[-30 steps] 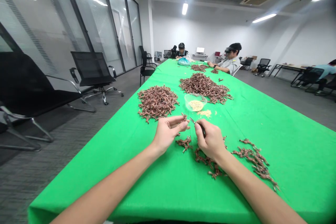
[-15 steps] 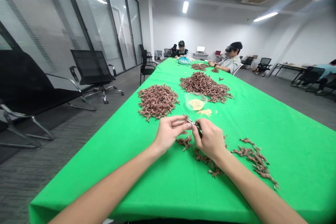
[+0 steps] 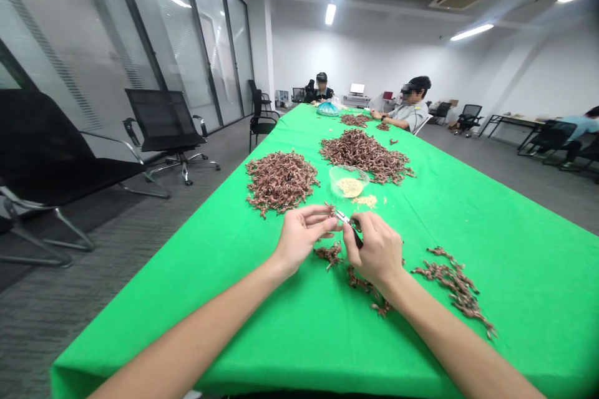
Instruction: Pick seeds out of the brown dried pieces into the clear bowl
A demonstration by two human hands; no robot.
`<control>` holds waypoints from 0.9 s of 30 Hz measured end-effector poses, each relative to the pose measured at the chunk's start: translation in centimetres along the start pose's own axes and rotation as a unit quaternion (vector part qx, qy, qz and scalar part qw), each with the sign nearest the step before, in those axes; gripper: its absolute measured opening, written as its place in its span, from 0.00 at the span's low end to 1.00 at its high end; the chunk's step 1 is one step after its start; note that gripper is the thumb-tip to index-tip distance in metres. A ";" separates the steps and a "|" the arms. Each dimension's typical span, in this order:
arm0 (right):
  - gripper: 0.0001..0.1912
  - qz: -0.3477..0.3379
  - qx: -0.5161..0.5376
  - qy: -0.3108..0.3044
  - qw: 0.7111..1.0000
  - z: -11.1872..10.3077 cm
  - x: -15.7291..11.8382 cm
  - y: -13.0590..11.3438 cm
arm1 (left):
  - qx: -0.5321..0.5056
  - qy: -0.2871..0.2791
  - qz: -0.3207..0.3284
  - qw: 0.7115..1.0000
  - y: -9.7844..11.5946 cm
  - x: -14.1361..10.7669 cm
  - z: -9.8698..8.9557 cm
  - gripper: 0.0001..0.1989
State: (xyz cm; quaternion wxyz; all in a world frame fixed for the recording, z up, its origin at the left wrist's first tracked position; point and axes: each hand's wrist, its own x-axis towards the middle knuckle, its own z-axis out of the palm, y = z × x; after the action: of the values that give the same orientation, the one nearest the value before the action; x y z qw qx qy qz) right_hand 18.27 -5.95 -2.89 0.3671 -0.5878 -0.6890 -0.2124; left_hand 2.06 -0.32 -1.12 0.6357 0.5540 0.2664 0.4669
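My left hand (image 3: 304,240) pinches a small brown twisted piece (image 3: 330,208) between its fingertips. My right hand (image 3: 374,249) grips a small metal-tipped tool (image 3: 345,218) with a dark handle, and its tip meets the piece at my left fingertips. Loose brown pieces (image 3: 330,254) lie just below my hands on the green cloth-covered table (image 3: 187,318). More of them trail out to the right (image 3: 456,283). Two large heaps (image 3: 281,182) (image 3: 365,156) lie ahead, and a see-through bowl of pale granules (image 3: 349,181) stands between them.
Pale crumbs (image 3: 365,201) lie beside the bowl. Two co-workers (image 3: 412,109) (image 3: 322,88) sit at the far end, near a smaller heap and a blue plastic bag (image 3: 327,109). Black chairs (image 3: 161,121) stand left of the table, beside a glass wall.
My right hand has moved left, bringing the tool's tip from just beside my left fingertips to the piece held there. My hands are closer together, and the view has shifted slightly.
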 end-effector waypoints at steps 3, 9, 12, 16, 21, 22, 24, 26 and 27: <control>0.13 0.043 0.069 0.010 0.997 -0.2 0.3 0.3 | 0.001 0.007 0.005 1.000 -0.2 0.3 -0.3 0.22; 0.18 0.138 0.229 -0.031 0.963 0.2 0.9 2.0 | 0.157 0.049 0.072 0.984 -0.9 1.2 -1.5 0.15; 0.20 0.159 0.275 -0.043 0.947 0.7 0.9 3.0 | 0.289 0.076 0.127 0.946 -0.9 1.5 -2.5 0.11; 0.20 0.159 0.292 -0.040 0.942 0.9 1.0 3.9 | 0.393 0.123 0.204 0.888 0.2 3.4 -4.2 0.09; 0.19 0.136 0.298 -0.039 0.944 0.8 1.2 4.4 | 0.503 0.181 0.222 0.816 3.9 9.6 -6.5 0.12; 0.18 0.130 0.296 -0.039 0.946 0.7 1.3 4.5 | 0.522 0.179 0.208 0.808 4.7 11.1 -7.0 0.14; 0.18 0.121 0.293 -0.040 0.948 0.7 1.3 4.5 | 0.558 0.184 0.146 0.796 6.3 13.8 -7.7 0.19; 0.18 0.117 0.295 -0.043 0.947 0.6 1.3 4.6 | 0.577 0.211 0.099 0.783 7.4 15.5 -8.3 0.22; 0.18 0.116 0.296 -0.044 0.947 0.6 1.3 4.7 | 0.585 0.216 0.093 0.776 7.8 16.0 -8.4 0.21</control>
State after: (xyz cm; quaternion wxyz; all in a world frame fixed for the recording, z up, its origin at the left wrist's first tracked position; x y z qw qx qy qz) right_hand 22.60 -3.61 -2.94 0.5162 -0.5371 -0.6633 0.0712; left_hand -0.66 17.34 7.08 0.0681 0.7260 0.5654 0.3855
